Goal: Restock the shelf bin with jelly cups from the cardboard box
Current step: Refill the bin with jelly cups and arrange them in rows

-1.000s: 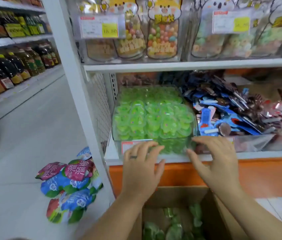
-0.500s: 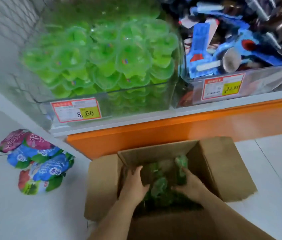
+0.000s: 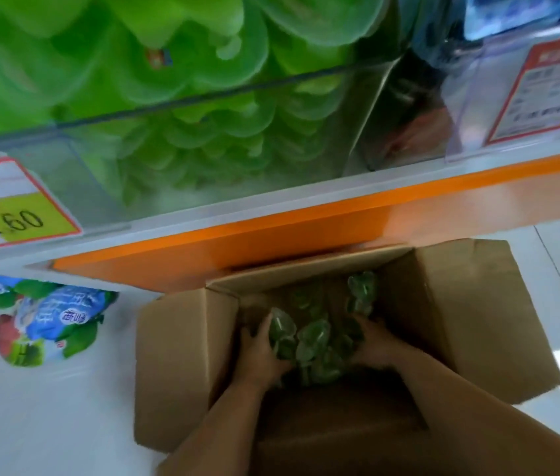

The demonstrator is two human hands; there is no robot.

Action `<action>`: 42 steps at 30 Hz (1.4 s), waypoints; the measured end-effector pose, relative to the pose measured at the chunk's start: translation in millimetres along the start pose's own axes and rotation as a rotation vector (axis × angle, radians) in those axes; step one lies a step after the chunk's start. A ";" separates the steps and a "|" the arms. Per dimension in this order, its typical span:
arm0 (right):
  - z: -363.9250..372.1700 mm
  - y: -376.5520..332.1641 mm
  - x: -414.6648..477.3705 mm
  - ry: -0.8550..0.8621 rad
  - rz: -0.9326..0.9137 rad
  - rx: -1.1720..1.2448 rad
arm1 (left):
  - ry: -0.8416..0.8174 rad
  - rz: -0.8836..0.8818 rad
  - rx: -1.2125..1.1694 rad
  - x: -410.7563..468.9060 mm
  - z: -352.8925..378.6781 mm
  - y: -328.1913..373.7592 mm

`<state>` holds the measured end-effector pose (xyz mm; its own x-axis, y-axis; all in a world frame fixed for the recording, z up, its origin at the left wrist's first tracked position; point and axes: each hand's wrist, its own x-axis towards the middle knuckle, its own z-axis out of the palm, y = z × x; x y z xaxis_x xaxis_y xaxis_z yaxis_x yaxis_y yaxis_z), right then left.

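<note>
Scooping step: deep inside the cardboard box [image 3: 460, 304], the left hand [image 3: 259, 352] and right hand [image 3: 373, 341] curled their fingers round a heap of jelly cups [image 3: 312, 338] from either side. Next, by my judgement, came a joint lift, kept squeezed, to the shelf bin [image 3: 203, 139] above the box.

The cardboard box [image 3: 405, 297] stands open on top, its flaps [image 3: 182, 365] splayed left and right, so the way up is free. The orange shelf edge [image 3: 271, 235] runs just beyond its far wall. The clear front wall of the shelf bin [image 3: 75, 166] bars the front, and jelly cups [image 3: 168, 73] heap above its rim.
</note>
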<state>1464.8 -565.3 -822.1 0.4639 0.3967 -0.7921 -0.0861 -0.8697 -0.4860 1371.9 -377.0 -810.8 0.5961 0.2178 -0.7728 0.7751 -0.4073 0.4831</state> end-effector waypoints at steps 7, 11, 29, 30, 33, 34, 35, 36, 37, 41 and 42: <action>8.4 4.0 7.3 -0.030 0.056 -0.020 | -0.067 0.097 -0.194 6.9 5.4 0.3; 14.0 -0.2 7.8 -0.028 0.032 0.025 | -0.186 0.077 -0.296 13.3 5.5 -2.6; 3.1 -6.3 -3.3 0.059 0.216 0.585 | -0.071 0.090 -0.198 18.3 13.7 8.0; 1.3 -6.8 -6.1 0.069 0.218 0.605 | -0.117 0.050 -0.252 18.3 12.2 10.7; -3.3 -7.5 -14.3 0.099 0.221 0.655 | -0.258 -0.031 -0.336 15.9 13.4 14.2; -5.0 -9.5 -17.0 0.109 0.225 0.677 | -0.275 -0.015 -0.267 15.7 16.9 13.6; -5.8 -9.6 -18.7 0.117 0.236 0.708 | -0.265 0.023 -0.183 15.8 22.0 11.1; -7.3 -10.0 -20.2 0.124 0.252 0.746 | -0.247 0.058 -0.118 16.1 27.9 8.5; -8.8 -10.0 -22.1 0.130 0.264 0.782 | -0.225 0.084 -0.093 15.9 32.7 7.7; -18.9 -13.0 -29.8 0.147 0.261 0.841 | -0.162 0.120 -0.142 14.4 36.0 8.0; -21.4 -14.4 -32.3 0.154 0.257 0.838 | -0.127 0.119 -0.143 15.5 34.9 7.1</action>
<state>1469.9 -571.9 -781.6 0.4493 0.1225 -0.8849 -0.7930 -0.4015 -0.4582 1379.4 -407.4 -833.7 0.6606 0.0584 -0.7485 0.7283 -0.2917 0.6200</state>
